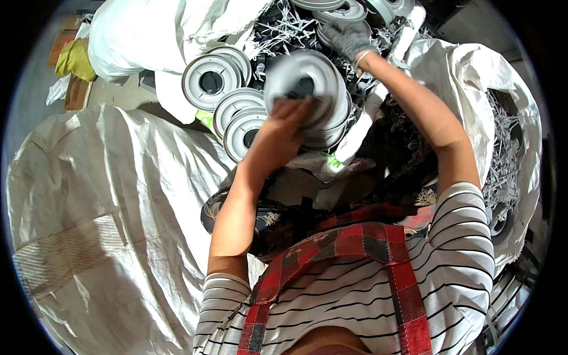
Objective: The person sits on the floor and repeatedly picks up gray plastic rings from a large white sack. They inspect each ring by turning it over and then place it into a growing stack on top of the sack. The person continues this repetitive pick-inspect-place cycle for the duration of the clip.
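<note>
My left hand [285, 123], bare and smeared by motion, is at the near left edge of a blurred round white plastic disc [326, 72] with a black centre. Its fingers look closed on the disc's rim, though the blur hides their tips. Farther right, my right hand [348, 39] wears a grey glove, its fingers bent over another white disc [369, 29] at the top. Beside my left hand, several similar discs with black hubs lie overlapped, among them a sharp one [195, 81] and a nearer one [232, 139].
Shredded white strips [288, 31] lie between the discs. A large white woven sack [118, 195] spreads at the left, with a full white bag [139, 38] beyond it. An opened white sack [452, 65] with more shreds [502, 160] stands right. Cardboard boxes [76, 93] are at the far left.
</note>
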Motion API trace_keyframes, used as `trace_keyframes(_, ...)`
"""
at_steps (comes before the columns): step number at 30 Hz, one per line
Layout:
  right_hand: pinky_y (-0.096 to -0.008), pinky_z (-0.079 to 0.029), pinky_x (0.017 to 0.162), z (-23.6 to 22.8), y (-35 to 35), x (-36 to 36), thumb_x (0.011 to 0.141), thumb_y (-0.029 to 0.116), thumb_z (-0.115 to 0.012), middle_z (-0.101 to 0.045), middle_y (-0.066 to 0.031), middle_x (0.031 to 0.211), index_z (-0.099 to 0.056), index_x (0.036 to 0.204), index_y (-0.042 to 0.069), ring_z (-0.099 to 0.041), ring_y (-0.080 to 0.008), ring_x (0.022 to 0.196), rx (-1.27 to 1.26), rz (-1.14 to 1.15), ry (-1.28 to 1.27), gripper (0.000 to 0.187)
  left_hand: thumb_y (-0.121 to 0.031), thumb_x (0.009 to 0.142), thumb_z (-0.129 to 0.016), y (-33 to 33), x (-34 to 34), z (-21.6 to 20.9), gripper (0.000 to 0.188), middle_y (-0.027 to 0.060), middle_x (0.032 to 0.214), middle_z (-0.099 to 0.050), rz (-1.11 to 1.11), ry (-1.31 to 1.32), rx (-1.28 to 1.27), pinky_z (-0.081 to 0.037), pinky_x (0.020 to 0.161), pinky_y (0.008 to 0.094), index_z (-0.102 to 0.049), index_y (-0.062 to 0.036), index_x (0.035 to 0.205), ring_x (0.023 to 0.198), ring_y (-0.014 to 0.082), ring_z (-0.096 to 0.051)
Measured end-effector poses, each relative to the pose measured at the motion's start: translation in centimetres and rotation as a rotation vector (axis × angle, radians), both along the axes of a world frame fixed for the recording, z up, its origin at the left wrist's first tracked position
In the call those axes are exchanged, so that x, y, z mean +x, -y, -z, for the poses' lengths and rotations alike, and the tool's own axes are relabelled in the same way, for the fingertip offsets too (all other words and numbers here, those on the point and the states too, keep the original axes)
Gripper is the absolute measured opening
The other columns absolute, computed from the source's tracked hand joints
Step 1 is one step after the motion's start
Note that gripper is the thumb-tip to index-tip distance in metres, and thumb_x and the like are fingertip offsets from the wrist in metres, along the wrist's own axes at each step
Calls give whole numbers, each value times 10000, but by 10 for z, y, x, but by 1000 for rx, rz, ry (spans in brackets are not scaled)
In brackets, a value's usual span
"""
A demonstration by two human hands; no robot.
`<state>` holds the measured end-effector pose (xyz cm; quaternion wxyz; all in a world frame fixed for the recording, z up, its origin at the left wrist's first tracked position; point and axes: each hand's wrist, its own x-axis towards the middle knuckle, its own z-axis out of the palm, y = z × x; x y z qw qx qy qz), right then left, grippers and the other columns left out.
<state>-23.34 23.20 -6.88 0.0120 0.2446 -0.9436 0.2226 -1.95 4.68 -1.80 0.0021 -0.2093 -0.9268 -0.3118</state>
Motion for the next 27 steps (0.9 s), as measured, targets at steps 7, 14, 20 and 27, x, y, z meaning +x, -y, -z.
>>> trace_keyframes(7, -419, -458, 830, -14, 3, -44, 669, 319, -674, -586, -207, 1071, -537, 1086, 43, -576, -347, 978, 261, 135, 45, 518, -194, 739, -684, -1, 3, 16, 494, 195, 1040, -581, 71, 162, 153, -367, 960, 409, -532, 0, 1167, 1033, 348, -522)
trace_keyframes(14, -416, -444, 841, 4, -5, -62, 800, 466, -512, -612, -216, 997, -553, 1095, 39, -578, -363, 953, 381, 50, -29, 520, -180, 779, -659, -1, -13, -6, 442, 183, 995, -612, -276, 286, 274, -456, 856, 350, -532, 17, 1154, 939, 303, -591)
trace_keyframes(20, -350, -495, 790, -52, 7, -27, 841, 183, -561, -641, -166, 964, -560, 1062, -20, -623, -252, 889, -681, -421, -4, 300, -37, 809, -634, -2, -28, -15, 480, 182, 1197, -529, -660, 288, 1052, -413, 915, 271, -458, 18, 1252, 1089, 191, -527)
trace_keyframes(27, -379, -444, 861, -15, 76, -23, 878, 252, -493, -595, -141, 1090, -532, 1134, 111, -579, -257, 987, -72, -565, 43, 294, -160, 866, -486, 34, -32, -26, 414, 230, 1021, -573, -698, 220, 1769, -471, 889, 431, -415, 108, 1173, 945, 331, -591)
